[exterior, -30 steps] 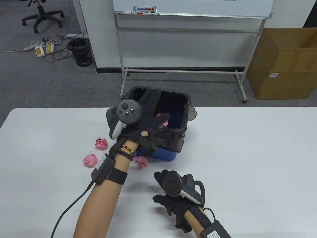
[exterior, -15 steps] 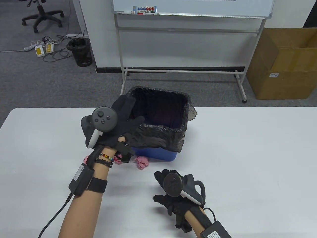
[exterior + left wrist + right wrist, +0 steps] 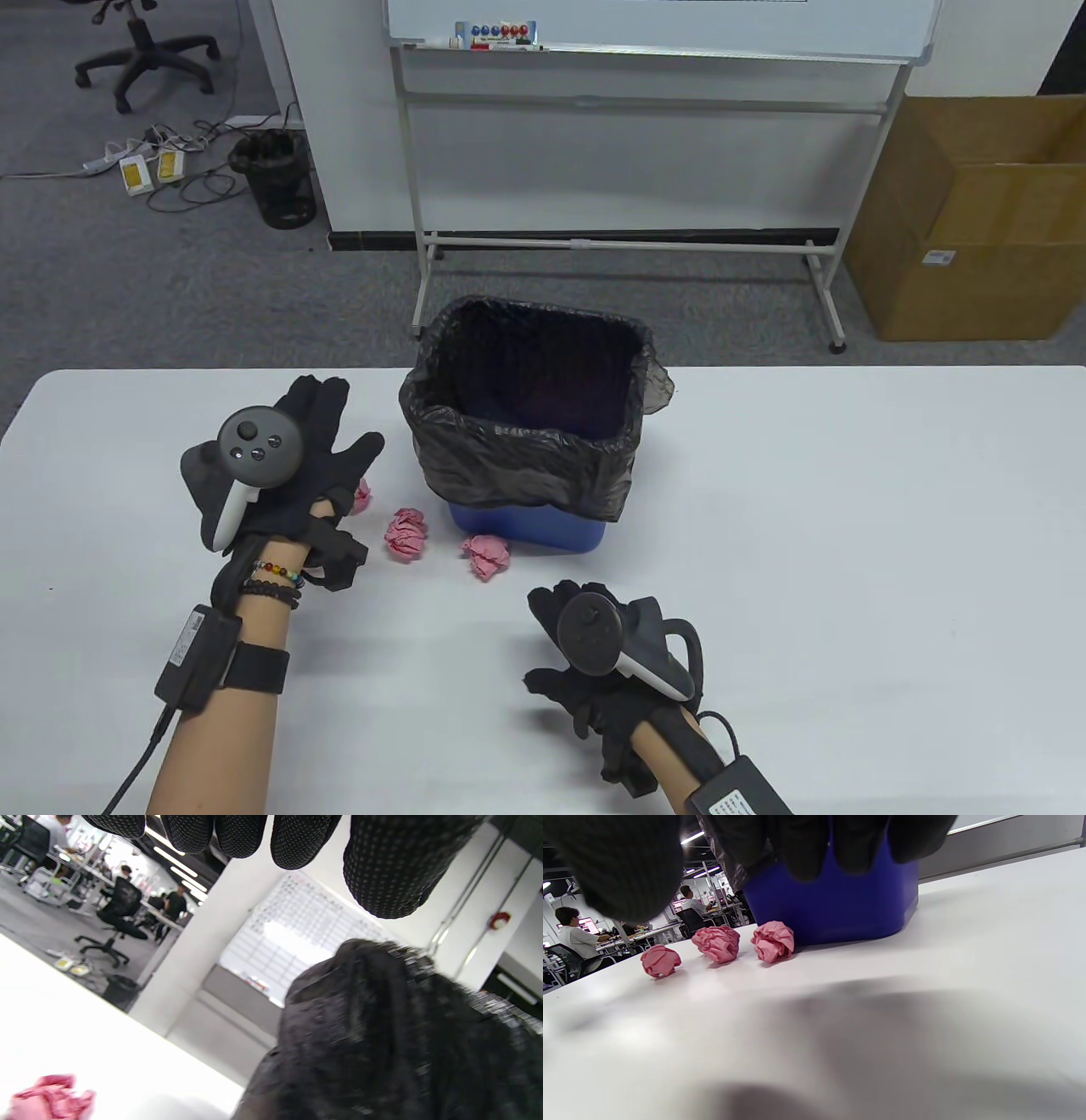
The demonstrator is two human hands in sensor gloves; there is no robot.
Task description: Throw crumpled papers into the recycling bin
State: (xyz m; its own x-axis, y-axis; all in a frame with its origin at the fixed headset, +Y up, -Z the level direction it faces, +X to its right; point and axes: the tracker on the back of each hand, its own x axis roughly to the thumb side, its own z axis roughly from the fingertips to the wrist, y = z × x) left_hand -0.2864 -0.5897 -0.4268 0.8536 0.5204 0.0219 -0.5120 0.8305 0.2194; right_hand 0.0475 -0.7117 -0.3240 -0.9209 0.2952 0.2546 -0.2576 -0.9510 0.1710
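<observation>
Left hand (image 3: pixel 293 475): above the table (image 3: pixel 848 526), left of the bin (image 3: pixel 530 441), fingers spread and pointing away from the person. It holds nothing. In the left wrist view the fingertips (image 3: pixel 384 870) hang apart, with no paper between them.

Right hand (image 3: pixel 611 671): low over the table near the front edge, in front of the bin and apart from it. The fingers curl downward. No paper is seen in it; whether the fingertips touch the table cannot be told.

Papers: three pink crumpled balls lie on the table in a rough row along the bin's front left. The left ball (image 3: pixel 363 497) is partly hidden under the left hand's thumb side; contact cannot be told. The middle ball (image 3: pixel 406 534) lies just beside it, clear of both hands. The right ball (image 3: pixel 487 556) sits against or just beside the bin's blue base. The right wrist view shows the same row (image 3: pixel 661 960) (image 3: pixel 717 943) (image 3: pixel 773 941). The balls are roughly round; no long axis or heading can be read from them.

Bin: blue, upright on the table, mouth facing up, lined with a black bag (image 3: pixel 543 475) folded over the rim. Its interior is dark; contents cannot be made out.
</observation>
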